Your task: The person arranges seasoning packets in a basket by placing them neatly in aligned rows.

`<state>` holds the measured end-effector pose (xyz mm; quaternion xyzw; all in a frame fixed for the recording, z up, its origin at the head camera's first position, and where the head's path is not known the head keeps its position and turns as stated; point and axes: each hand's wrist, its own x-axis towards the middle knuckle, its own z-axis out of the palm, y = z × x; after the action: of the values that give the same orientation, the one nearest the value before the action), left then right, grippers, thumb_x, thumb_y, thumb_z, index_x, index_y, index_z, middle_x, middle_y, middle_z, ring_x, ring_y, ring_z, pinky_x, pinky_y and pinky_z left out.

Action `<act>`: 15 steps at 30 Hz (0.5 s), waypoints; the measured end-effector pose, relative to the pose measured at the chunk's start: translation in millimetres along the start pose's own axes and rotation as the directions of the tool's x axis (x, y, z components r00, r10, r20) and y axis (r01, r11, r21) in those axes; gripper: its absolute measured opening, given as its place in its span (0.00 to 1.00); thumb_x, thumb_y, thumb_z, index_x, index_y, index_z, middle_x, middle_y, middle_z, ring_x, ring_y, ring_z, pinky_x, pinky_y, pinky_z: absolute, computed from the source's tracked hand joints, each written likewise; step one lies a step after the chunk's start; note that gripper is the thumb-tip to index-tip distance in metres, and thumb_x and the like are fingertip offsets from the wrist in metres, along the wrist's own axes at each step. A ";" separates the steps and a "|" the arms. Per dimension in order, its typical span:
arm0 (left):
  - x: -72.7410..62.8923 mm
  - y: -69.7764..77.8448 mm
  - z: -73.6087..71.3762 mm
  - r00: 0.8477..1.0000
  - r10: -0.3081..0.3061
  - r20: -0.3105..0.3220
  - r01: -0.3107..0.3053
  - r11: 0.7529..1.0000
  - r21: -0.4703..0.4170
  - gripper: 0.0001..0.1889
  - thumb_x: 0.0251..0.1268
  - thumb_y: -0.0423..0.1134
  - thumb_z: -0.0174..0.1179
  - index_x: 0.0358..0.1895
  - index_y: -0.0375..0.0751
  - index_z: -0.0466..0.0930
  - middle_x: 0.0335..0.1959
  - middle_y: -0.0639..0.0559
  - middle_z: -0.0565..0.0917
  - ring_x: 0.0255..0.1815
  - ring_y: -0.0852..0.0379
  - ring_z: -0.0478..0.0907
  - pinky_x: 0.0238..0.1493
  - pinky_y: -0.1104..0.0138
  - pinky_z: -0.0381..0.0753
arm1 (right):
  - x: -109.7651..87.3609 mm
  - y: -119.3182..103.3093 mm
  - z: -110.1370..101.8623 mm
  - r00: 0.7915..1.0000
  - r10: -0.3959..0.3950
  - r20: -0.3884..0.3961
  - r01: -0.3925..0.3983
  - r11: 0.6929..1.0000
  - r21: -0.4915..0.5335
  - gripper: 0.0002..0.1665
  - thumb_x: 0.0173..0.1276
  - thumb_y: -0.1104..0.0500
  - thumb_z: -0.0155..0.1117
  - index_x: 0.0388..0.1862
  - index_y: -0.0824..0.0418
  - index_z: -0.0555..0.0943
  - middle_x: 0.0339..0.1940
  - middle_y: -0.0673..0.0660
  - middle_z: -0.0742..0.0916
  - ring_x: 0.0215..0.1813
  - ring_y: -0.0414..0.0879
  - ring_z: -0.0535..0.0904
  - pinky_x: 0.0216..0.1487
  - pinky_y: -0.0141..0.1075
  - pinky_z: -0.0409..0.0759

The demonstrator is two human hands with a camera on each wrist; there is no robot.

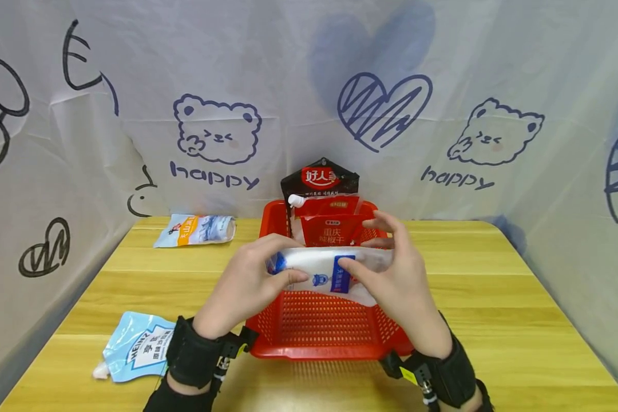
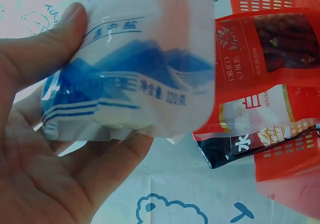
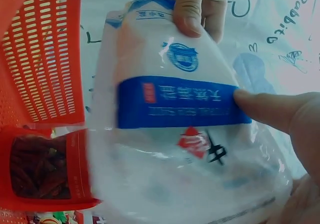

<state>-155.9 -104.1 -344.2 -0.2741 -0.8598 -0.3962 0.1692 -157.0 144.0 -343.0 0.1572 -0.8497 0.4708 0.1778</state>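
Observation:
A white and blue bag of sea salt [image 1: 316,264] is held sideways above the red plastic basket [image 1: 329,350]. My left hand [image 1: 247,283] pinches its left end between thumb and fingers. At the other end my right hand [image 1: 403,277] holds it, thumb on the blue label. The left wrist view shows blue mountains printed on the salt bag [image 2: 145,69]. Inside the basket, a red bag of dried chilis [image 1: 324,232] stands at the back, with a white-capped red pouch [image 1: 314,205] and a tall black packet [image 1: 293,186] behind it.
On the table's left side lie a light blue Heinz pouch [image 1: 126,352], partly behind the left wrist, and a blue, white and orange packet [image 1: 195,230] farther back. A white cloth [image 1: 298,74] with drawings hangs behind the table.

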 end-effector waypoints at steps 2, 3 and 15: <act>-0.2 -0.1 -0.7 1.000 -0.013 -0.024 0.013 1.000 -0.002 0.22 0.56 0.39 0.79 0.55 0.40 0.85 0.46 0.50 0.87 0.39 0.56 0.82 0.41 0.67 0.87 | 0.1 -1.1 -0.2 0.998 0.064 -0.012 -0.064 0.998 0.021 0.51 0.61 0.59 0.81 0.78 0.57 0.62 0.66 0.56 0.81 0.63 0.54 0.80 0.55 0.54 0.86; -0.3 -0.2 -1.1 0.999 -0.019 -0.036 0.019 1.000 -0.004 0.22 0.57 0.39 0.79 0.55 0.40 0.84 0.46 0.49 0.87 0.39 0.56 0.82 0.41 0.67 0.87 | 0.2 -1.5 -0.2 0.996 0.090 -0.007 -0.090 0.995 0.035 0.51 0.62 0.58 0.81 0.78 0.56 0.62 0.66 0.57 0.81 0.63 0.54 0.80 0.55 0.54 0.86; 0.5 -2.0 -3.9 0.991 -0.107 0.078 0.112 0.992 -0.062 0.21 0.60 0.38 0.77 0.54 0.42 0.80 0.47 0.50 0.86 0.41 0.56 0.82 0.42 0.65 0.88 | -4.4 -2.5 1.1 0.997 0.077 0.010 -0.078 0.992 0.098 0.22 0.61 0.58 0.81 0.52 0.60 0.85 0.50 0.56 0.91 0.49 0.52 0.90 0.48 0.47 0.89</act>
<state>-157.2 -108.0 -342.6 -0.2465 -0.8658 -0.4225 0.1060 -152.2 142.1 -343.7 0.1342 -0.8314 0.5182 0.1489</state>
